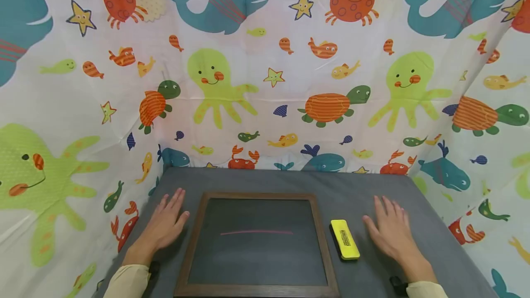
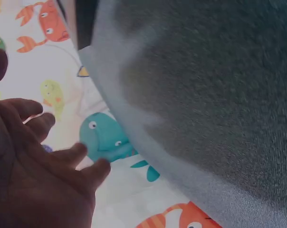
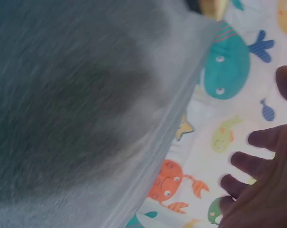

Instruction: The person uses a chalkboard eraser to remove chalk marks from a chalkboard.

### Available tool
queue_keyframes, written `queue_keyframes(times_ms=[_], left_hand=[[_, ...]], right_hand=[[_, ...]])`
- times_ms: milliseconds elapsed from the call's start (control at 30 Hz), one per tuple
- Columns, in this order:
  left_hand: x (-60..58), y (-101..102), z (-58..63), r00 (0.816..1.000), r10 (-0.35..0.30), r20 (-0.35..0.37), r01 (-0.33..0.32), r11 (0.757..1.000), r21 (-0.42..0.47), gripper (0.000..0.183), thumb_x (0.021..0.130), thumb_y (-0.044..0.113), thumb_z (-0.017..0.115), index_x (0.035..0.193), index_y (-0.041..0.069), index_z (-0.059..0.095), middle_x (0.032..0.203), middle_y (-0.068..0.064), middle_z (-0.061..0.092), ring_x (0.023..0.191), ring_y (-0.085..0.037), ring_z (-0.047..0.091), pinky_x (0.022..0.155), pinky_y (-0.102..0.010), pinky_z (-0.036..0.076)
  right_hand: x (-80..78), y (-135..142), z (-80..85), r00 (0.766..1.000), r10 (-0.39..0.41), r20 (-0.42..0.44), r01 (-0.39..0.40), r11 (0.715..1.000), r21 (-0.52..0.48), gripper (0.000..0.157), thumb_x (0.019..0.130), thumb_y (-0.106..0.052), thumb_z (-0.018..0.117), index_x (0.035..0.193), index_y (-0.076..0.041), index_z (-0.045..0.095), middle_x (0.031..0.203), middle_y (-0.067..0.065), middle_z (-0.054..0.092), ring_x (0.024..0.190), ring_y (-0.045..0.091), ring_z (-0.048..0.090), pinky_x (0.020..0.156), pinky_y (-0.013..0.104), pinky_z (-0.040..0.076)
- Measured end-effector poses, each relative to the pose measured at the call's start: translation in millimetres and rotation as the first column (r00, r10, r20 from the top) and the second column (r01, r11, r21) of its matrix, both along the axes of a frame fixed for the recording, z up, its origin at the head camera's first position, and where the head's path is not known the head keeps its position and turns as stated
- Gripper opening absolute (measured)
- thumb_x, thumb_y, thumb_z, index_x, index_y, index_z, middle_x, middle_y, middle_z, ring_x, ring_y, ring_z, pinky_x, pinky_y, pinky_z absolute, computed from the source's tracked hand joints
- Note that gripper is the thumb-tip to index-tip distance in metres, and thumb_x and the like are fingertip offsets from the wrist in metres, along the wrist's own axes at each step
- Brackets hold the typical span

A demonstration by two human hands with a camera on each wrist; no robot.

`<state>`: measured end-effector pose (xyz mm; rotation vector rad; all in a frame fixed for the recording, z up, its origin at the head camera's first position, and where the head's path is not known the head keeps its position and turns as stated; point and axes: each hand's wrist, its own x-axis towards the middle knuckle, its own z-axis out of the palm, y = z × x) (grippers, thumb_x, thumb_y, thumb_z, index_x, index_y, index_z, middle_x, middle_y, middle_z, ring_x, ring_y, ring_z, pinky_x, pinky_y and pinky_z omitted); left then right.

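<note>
A small blackboard [image 1: 256, 261] in a brown wooden frame lies on the grey cloth-covered table. Across its upper half runs one pink chalk line [image 1: 256, 232]. To the right of the frame is a yellow eraser [image 1: 346, 239] with a dark underside and black print on top. My left hand [image 1: 165, 222], fingers extended, is just left of the board and holds nothing. On the other side, my right hand [image 1: 391, 229] is spread to the right of the eraser, apart from it. In the wrist views, the left hand [image 2: 43, 166] and right hand [image 3: 262, 175] show bare palms and loose fingers.
The grey table [image 1: 281, 180] ends at a white curtain [image 1: 256, 146] printed with whales, crabs, octopuses and turtles. This curtain stands behind the table and along both sides. A dark band sits at each wrist by the light sleeves [image 1: 128, 282].
</note>
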<state>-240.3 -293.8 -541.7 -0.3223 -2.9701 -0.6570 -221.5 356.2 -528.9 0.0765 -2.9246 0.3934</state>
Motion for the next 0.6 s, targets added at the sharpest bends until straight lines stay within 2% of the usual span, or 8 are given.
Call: queue_keyframes(times_ms=[167,300,433,600], left_hand=[[3.3,1,1.4,0.997,-0.071,-0.013,0.072,0.993,0.093,0.069,0.115,0.026,0.055,0.172,-0.001,0.027,0.179,-0.027,0.024,0.162,-0.059,0.023,0.129,-0.076,0.020],[6.8,3,0.1,0.994,-0.111,-0.017,0.112,0.986,0.122,0.067,0.113,0.018,0.060,0.171,0.000,0.031,0.178,-0.025,0.029,0.161,-0.059,0.027,0.126,-0.078,0.023],[10.5,5,-4.1,0.989,-0.146,-0.005,0.145,0.982,0.121,0.067,0.111,0.013,0.062,0.170,-0.002,0.035,0.176,-0.026,0.033,0.159,-0.060,0.030,0.125,-0.078,0.026],[13.1,9,-9.0,0.984,-0.166,0.060,0.157,0.980,0.121,0.065,0.110,0.012,0.063,0.169,0.000,0.039,0.175,-0.023,0.037,0.159,-0.061,0.030,0.124,-0.079,0.027]], right_hand=[[2.2,-9,12.7,0.995,-0.020,0.099,0.027,0.997,-0.069,0.077,0.109,-0.038,0.062,0.160,0.015,0.038,0.158,0.044,0.040,0.143,0.065,0.038,0.116,0.083,0.031],[5.2,-19,18.6,0.985,-0.029,0.173,0.047,0.993,-0.106,0.076,0.107,-0.039,0.065,0.155,0.016,0.046,0.151,0.043,0.049,0.136,0.062,0.048,0.110,0.079,0.042],[10.4,-29,14.8,0.974,-0.026,0.226,0.057,0.990,-0.128,0.075,0.105,-0.042,0.068,0.150,0.016,0.052,0.140,0.037,0.059,0.128,0.055,0.059,0.105,0.072,0.051],[15.4,-41,4.8,0.967,0.014,0.254,0.023,0.990,-0.141,0.077,0.102,-0.047,0.074,0.144,0.016,0.059,0.129,0.030,0.066,0.116,0.046,0.068,0.096,0.065,0.058]])
